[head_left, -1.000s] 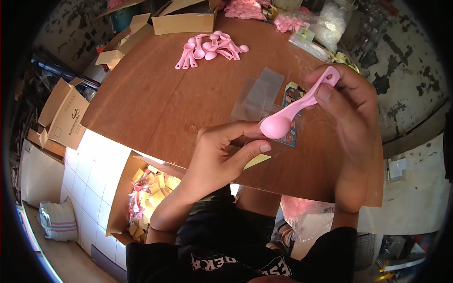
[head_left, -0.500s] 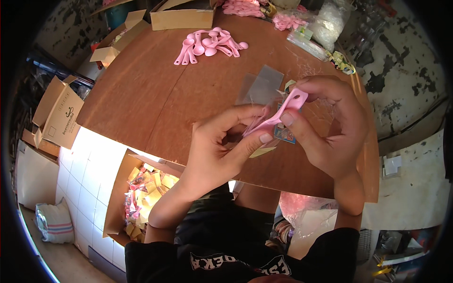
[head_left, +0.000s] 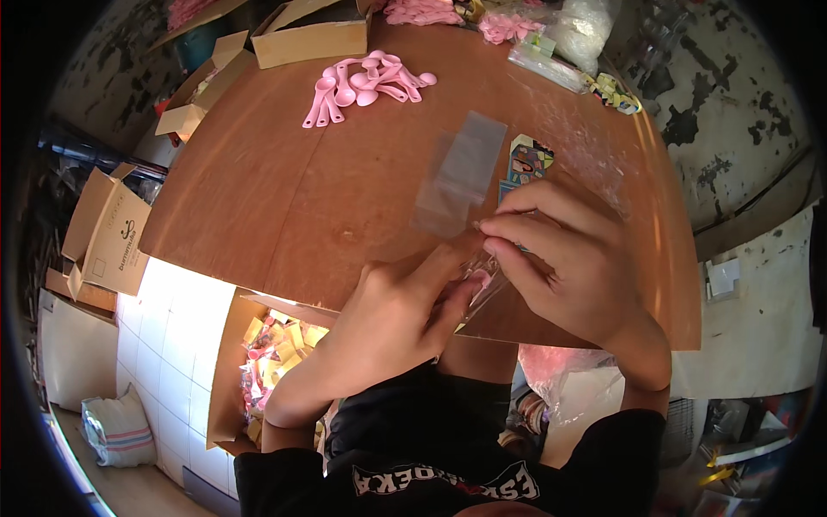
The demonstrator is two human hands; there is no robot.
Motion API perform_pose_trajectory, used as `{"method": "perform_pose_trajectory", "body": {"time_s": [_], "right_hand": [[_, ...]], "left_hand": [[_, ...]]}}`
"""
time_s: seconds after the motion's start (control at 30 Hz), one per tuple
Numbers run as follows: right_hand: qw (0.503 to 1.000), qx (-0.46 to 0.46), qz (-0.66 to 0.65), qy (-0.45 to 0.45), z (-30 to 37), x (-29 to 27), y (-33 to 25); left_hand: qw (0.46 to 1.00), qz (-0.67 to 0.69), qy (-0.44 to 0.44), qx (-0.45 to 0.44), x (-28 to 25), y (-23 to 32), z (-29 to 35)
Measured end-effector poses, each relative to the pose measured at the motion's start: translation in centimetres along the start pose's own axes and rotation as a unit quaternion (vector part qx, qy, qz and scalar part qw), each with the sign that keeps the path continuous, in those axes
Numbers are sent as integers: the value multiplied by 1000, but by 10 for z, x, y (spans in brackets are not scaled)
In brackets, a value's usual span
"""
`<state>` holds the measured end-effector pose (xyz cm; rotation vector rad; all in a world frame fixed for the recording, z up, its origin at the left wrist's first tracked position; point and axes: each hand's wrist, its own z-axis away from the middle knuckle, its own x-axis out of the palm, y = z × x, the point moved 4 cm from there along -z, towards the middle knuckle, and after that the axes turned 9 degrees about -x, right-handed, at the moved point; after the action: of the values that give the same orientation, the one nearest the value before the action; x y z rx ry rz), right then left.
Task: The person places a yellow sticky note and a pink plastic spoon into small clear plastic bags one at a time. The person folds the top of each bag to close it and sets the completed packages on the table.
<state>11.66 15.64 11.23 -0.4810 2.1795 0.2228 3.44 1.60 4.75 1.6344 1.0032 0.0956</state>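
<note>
Near the table's front edge, my left hand (head_left: 388, 302) grips a small clear plastic bag (head_left: 494, 297) with a pink measuring spoon (head_left: 482, 277) in it. Most of the spoon is hidden by my fingers. Thumb and fingers of my right hand (head_left: 573, 258) pinch together at the bag's upper end, close to my left fingertips. Flat clear bags (head_left: 472, 164) lie just beyond my hands, beside colourful printed cards (head_left: 529, 160). Farther back on the left, pink measuring spoons (head_left: 366, 83) rest in a loose pile.
The brown wooden table (head_left: 258, 198) has a cardboard box (head_left: 310, 39) at its back edge. Bundled pink items (head_left: 422, 12) and a bulky clear plastic bag (head_left: 582, 34) stand behind. Below left, an open carton (head_left: 226, 370) holds packed pieces. Loose clear film (head_left: 577, 138) lies right.
The pink spoon has gone down into the clear bag in my left hand. My right hand has let go of the spoon's handle and now pinches the bag's end. The view has shifted slightly.
</note>
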Motion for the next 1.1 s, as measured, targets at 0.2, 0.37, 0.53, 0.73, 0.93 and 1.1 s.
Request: {"method": "perform_pose_trajectory", "body": {"time_s": [0.2, 0.37, 0.53, 0.73, 0.93, 1.1], "right_hand": [[995, 71, -75, -8, 11, 4, 5], [923, 179, -339, 19, 27, 2, 21], [791, 171, -557, 188, 33, -45, 67], [748, 381, -513, 180, 133, -36, 259], [886, 446, 10, 128, 169, -24, 247], [876, 397, -227, 152, 99, -67, 183]], "left_hand": [[993, -99, -26, 59, 6, -2, 1], [995, 3, -3, 98, 5, 4, 1], [960, 265, 84, -30, 3, -12, 15], [940, 305, 145, 40, 0, -18, 7], [940, 322, 108, -12, 15, -16, -7], [946, 314, 77, 0, 21, -12, -9]]}}
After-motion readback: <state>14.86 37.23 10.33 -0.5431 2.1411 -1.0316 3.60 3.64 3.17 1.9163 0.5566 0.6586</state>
